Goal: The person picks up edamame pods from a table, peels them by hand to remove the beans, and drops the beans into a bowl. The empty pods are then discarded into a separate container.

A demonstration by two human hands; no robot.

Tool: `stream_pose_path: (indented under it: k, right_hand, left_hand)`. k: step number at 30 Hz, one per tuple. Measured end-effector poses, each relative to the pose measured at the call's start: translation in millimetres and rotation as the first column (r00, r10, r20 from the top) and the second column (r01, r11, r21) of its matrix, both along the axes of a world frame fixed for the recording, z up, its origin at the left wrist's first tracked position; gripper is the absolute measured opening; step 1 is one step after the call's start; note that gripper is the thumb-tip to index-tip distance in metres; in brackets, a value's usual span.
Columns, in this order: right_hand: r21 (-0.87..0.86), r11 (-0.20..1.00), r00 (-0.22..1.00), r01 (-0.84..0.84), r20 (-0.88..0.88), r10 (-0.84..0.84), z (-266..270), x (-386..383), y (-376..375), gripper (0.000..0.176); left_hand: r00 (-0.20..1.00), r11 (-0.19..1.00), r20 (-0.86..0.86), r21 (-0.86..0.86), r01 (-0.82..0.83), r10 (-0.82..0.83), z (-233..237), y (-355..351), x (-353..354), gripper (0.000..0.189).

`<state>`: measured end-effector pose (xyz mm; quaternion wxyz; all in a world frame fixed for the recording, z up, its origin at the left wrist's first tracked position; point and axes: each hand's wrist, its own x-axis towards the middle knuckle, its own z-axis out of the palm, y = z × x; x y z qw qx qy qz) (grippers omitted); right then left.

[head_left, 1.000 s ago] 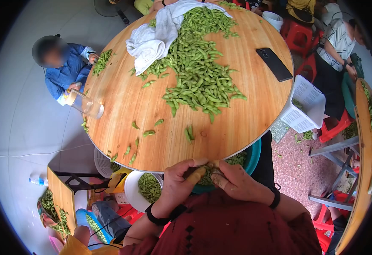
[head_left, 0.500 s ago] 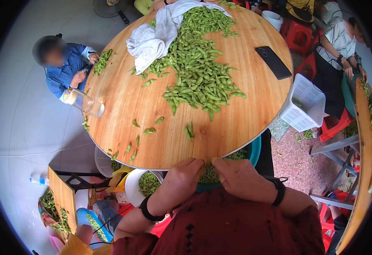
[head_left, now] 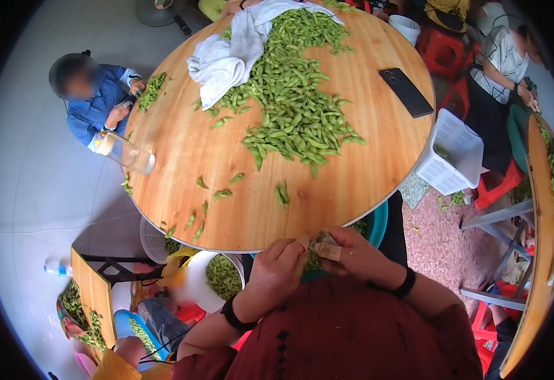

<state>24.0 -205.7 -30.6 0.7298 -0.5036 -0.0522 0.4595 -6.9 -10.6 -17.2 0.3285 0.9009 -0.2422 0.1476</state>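
Left fingers and taped right fingers curl beside round wooden table, hold unclear.

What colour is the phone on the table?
The phone is black, clearest in the head view.

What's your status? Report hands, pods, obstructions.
Left hand and right hand close together at table edge, grip unclear. Pods heaped mid-table, strays nearer. Cloth overlaps their far left; near side uncovered.

Counting now: one black phone on the round tabletop, one clear jug, one white crate at right, one left hand, one right hand, two dark wristbands!
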Motion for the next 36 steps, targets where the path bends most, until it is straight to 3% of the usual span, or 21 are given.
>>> stream_pose_path:
  k: [1,2,6,8,10,12,14,15,17,18,20,23,24,25,27,29,31,32,33,35,36]
  right_hand:
    - [-0.062,0.988,0.954,0.142,0.274,-0.120,-5.8,-2.5,5.6,0.014]
    - [-0.080,0.953,0.822,0.292,0.530,-0.208,-9.6,-5.4,9.2,0.014]
    - [-0.041,0.920,0.826,0.391,0.456,-0.331,-5.3,-9.6,15.2,0.013]
    - [0.014,0.957,0.957,0.290,0.018,-0.290,-3.9,-4.3,9.1,0.008]
    - [-0.077,0.974,0.972,0.215,0.115,-0.205,-2.0,-3.5,6.7,0.007]
    - [-0.173,0.972,0.971,0.161,0.206,-0.124,-3.6,-3.5,4.8,0.007]
    - [-0.230,0.963,0.932,0.143,0.358,-0.053,-8.1,-7.1,3.2,0.007]
    - [-0.228,0.964,0.930,0.138,0.365,-0.047,-11.2,-8.9,2.0,0.007]
    - [-0.297,0.937,0.878,0.184,0.478,-0.021,-16.6,-11.5,0.3,0.007]
    - [-0.296,0.937,0.876,0.184,0.481,-0.020,-16.8,-12.6,-0.6,0.007]
    - [-0.311,0.934,0.874,0.178,0.485,-0.005,-16.0,-13.6,-1.5,0.008]
    - [-0.305,0.930,0.892,0.207,0.450,-0.051,-9.3,-16.2,0.0,0.009]
    - [-0.306,0.931,0.894,0.198,0.446,-0.044,-8.1,-15.6,-0.7,0.009]
    - [-0.304,0.933,0.901,0.191,0.431,-0.043,-7.3,-15.6,-1.7,0.010]
    - [-0.306,0.936,0.915,0.173,0.403,-0.037,-10.1,-14.0,-4.8,0.010]
    - [-0.306,0.939,0.903,0.159,0.429,-0.014,-16.3,-14.4,-6.7,0.011]
    - [-0.322,0.938,0.915,0.131,0.403,0.011,-16.8,-13.1,-7.4,0.013]
    - [-0.337,0.934,0.921,0.118,0.390,0.025,-16.1,-13.2,-7.1,0.014]
    - [-0.337,0.935,0.920,0.113,0.390,0.029,-16.2,-13.6,-5.8,0.014]
    - [-0.304,0.944,0.943,0.131,0.332,-0.024,-16.5,-14.4,-3.5,0.019]
    - [-0.309,0.940,0.940,0.142,0.340,-0.030,-17.0,-14.3,-3.5,0.019]
  left_hand:
    - [1.000,1.000,0.004,0.001,-0.004,0.004,-3.2,-3.9,-0.5,0.018]
    - [0.998,0.998,0.028,-0.002,-0.060,0.060,-6.4,-8.4,-1.3,0.018]
    - [0.986,0.993,0.123,-0.041,-0.109,0.114,-11.3,-14.2,-1.7,0.018]
    - [0.986,0.993,0.122,-0.054,-0.104,0.110,-7.2,-9.5,-1.0,0.019]
    - [0.987,0.993,0.124,-0.071,-0.094,0.102,-3.3,-1.1,3.0,0.020]
    - [0.935,0.940,0.125,0.040,-0.339,0.332,-3.8,23.1,12.9,0.019]
    - [0.855,0.791,0.043,0.359,-0.496,0.517,-11.8,61.3,37.9,0.025]
    - [0.851,0.787,0.050,0.357,-0.504,0.522,-14.6,69.3,47.1,0.025]
    - [0.815,0.737,0.189,0.353,-0.577,0.548,-16.3,80.0,64.4,0.044]
    - [0.814,0.736,0.191,0.352,-0.579,0.549,-16.1,81.5,72.8,0.044]
    - [0.920,0.743,0.194,0.544,-0.391,0.342,-17.0,84.1,85.3,0.062]
    - [0.931,0.701,0.041,0.647,-0.301,0.363,-30.4,99.3,88.7,0.068]
    - [0.886,0.615,0.108,0.682,-0.396,0.450,-40.0,109.7,89.1,0.069]
    - [0.883,0.611,0.099,0.687,-0.394,0.459,-42.4,121.5,83.7,0.069]
    - [0.656,0.463,0.073,0.650,-0.603,0.751,-43.0,150.5,69.1,0.068]
    - [0.489,0.360,0.046,0.620,-0.698,0.871,-44.1,183.2,38.1,0.064]
    - [0.311,0.106,0.167,0.707,-0.699,0.936,-35.3,198.9,10.7,0.060]
    - [0.299,-0.036,0.419,0.628,-0.777,0.858,-41.2,205.6,0.1,0.048]
    - [0.294,-0.040,0.419,0.628,-0.777,0.859,-30.3,198.6,-2.8,0.048]
    - [0.590,0.512,0.117,0.381,-0.770,0.799,8.6,163.9,-0.7,0.025]
    - [0.761,0.731,0.188,0.213,-0.649,0.621,15.6,143.9,7.6,0.017]
